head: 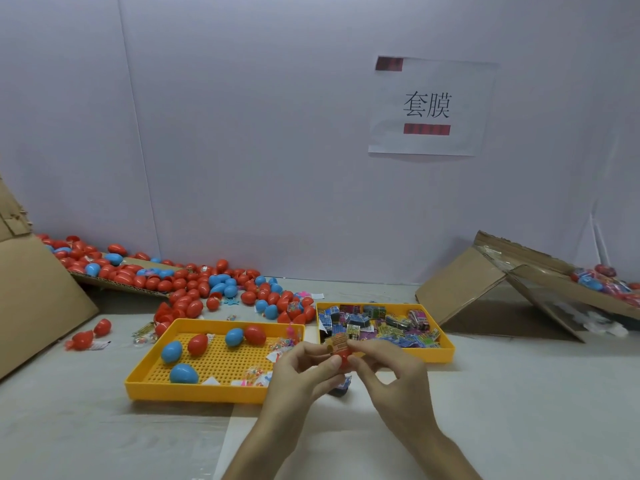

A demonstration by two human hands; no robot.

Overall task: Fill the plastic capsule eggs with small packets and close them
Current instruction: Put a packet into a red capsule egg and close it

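Red and blue loose eggs (194, 289) lie piled at far left, with a few more in the left tray (138, 386). My left hand (298, 375) curls thumb and fingers onto a red egg (343, 361), held up in front of the two trays. A small packet (337, 341) sticks up at its top. My right hand (391, 379) pinches the same egg. The right tray (448, 353) holds heaped packets (381, 323).

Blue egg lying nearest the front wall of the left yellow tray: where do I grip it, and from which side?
Come from above: the left tray's front wall blocks a low approach. The blue egg lies on its side, long axis roughly left-right, so pinch across its middle, front to back. The left hand and right hand both pinch the red egg now.
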